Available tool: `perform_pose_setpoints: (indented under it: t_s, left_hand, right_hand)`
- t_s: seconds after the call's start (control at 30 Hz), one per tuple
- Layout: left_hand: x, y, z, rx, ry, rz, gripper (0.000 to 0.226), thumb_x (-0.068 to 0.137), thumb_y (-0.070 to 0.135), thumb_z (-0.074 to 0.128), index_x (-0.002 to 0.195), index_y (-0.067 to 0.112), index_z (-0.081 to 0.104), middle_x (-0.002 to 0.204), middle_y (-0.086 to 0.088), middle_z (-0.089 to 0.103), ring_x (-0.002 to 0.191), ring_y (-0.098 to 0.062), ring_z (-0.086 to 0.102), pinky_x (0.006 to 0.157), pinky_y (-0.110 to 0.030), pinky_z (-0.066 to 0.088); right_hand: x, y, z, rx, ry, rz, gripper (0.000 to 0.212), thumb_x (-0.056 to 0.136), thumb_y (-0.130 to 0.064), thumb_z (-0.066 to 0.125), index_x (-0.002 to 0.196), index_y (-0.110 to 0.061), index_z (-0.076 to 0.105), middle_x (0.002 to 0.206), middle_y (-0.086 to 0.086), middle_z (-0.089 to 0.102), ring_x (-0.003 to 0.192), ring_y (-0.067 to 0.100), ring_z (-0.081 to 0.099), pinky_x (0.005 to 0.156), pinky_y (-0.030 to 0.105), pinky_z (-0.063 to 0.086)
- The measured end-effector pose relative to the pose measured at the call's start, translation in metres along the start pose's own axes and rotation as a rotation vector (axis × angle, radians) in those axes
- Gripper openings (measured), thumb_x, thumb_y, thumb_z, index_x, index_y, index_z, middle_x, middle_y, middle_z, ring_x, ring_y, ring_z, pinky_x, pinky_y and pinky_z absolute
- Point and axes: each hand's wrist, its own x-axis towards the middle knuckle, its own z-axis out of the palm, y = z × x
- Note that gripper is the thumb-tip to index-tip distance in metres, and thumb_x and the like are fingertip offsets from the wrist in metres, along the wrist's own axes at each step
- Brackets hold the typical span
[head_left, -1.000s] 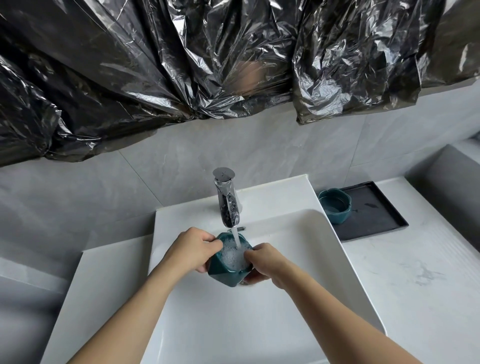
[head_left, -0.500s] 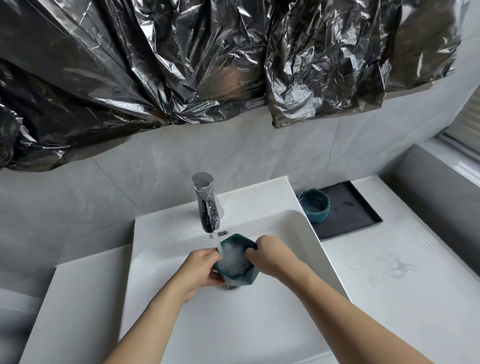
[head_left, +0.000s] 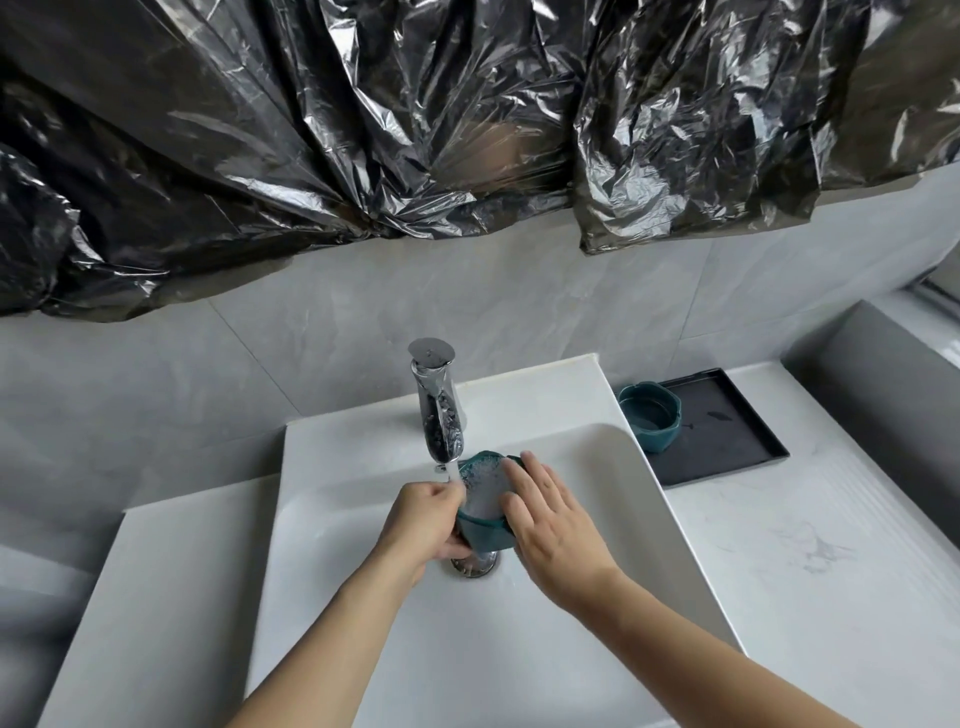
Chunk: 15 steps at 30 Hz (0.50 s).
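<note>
Teal cup (head_left: 485, 538), full of foam and tilted, sits at frame centre over the drain (head_left: 474, 565), just below the faucet (head_left: 440, 415). Left hand (head_left: 428, 519) wraps its side. Right hand (head_left: 550, 525) lies straight-fingered against the rim. Sink (head_left: 363, 649) has open room in the lower frame.

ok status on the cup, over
Left hand grips cup, right hand flat against it. Cup foamy, at running tap. Nothing in the way.

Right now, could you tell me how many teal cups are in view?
2. One cup is in the left hand under the tap; the other cup stands on the black tray beside the sink.
</note>
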Motion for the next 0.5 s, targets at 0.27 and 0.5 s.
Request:
perform_pose_setpoints:
  t_s: [0.27,0.5]
  left_hand:
    - [0.002,-0.011,-0.031,0.386,-0.228,0.111,0.046,0.082,0.047,0.052,0.117,0.021,0.066,0.106,-0.003,0.074,0.088,-0.012,0.070,0.091,-0.039,0.056]
    - [0.014,-0.020,-0.054,0.439,-0.318,0.300,0.086,0.069,0.033,0.083,0.144,0.034,0.039,0.138,0.019,0.053,0.126,0.000,0.051,0.113,-0.031,0.038]
  right_hand:
    - [0.006,0.004,-0.002,0.594,-0.174,0.294,0.042,0.069,-0.022,0.058,0.109,-0.012,0.051,0.111,0.004,0.057,0.099,0.027,0.058,0.078,0.037,0.051]
    - [0.013,-0.005,-0.004,1.183,-0.267,0.670,0.033,0.065,-0.021,0.071,0.089,-0.022,0.049,0.079,-0.004,0.059,0.066,0.011,0.053,0.059,0.029,0.045]
